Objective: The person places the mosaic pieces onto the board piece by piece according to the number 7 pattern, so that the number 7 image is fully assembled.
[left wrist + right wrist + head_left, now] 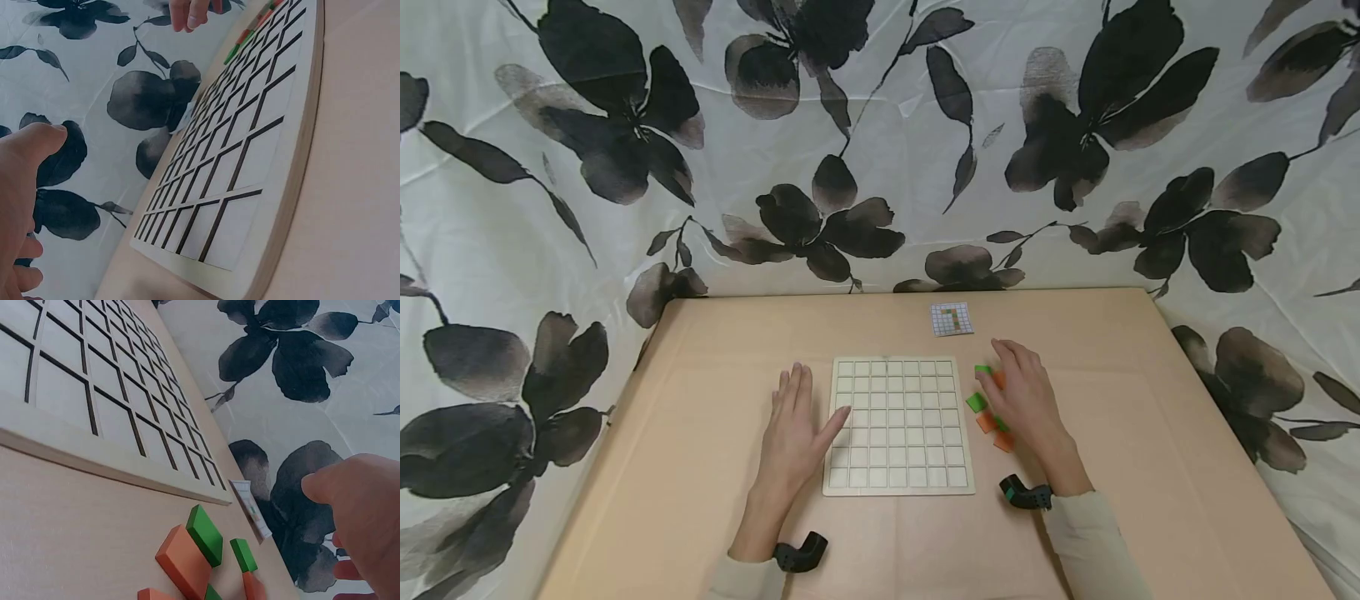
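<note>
A pale wooden grid board [898, 492] with square recesses lies on the table. My left hand [792, 442] is at its left edge, fingers extended and thumb out over the board's border; it holds nothing. To the right of the board, my right hand [1026, 404] hovers over a small group of green and orange square tiles and partly hides them in the head view. A green tile [204, 535] and an orange tile [185, 561] lie side by side in the right wrist view. No tile shows between the right thumb and fingers there.
A small pattern card [952, 319] with a gridded picture lies beyond the board near the table's back edge. The light wooden table [700, 358] meets a white floral cloth [925, 150] hanging behind and at the sides. Each wrist wears a black camera band [801, 552].
</note>
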Demonstrator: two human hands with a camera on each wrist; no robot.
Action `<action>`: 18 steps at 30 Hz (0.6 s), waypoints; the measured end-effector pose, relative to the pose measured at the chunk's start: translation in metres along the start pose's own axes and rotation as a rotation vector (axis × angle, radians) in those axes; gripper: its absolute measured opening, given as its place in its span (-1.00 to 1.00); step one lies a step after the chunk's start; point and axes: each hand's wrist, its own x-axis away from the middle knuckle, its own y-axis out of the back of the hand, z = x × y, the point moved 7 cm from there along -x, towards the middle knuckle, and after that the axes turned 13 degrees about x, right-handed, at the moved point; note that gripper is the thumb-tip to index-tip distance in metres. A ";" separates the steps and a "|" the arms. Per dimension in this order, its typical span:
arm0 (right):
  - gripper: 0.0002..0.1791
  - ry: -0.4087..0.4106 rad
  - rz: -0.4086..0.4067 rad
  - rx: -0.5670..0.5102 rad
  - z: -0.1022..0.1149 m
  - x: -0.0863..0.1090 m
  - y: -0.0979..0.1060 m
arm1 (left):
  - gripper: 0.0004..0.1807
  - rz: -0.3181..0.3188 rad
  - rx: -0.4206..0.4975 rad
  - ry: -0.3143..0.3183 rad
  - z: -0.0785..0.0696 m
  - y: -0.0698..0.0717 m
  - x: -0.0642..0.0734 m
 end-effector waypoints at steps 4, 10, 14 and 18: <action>-0.35 0.008 0.005 -0.008 -0.002 0.001 -0.003 | 0.04 -0.001 0.019 0.007 0.002 0.000 0.006; -0.38 0.000 0.034 -0.009 -0.005 0.002 -0.009 | 0.05 0.000 0.051 0.027 0.006 -0.002 0.015; -0.40 -0.011 0.058 -0.011 -0.007 0.002 -0.015 | 0.06 0.003 0.078 0.039 0.009 -0.006 0.022; -0.43 -0.029 0.092 -0.006 -0.010 0.004 -0.022 | 0.04 0.004 0.096 0.036 0.010 -0.008 0.029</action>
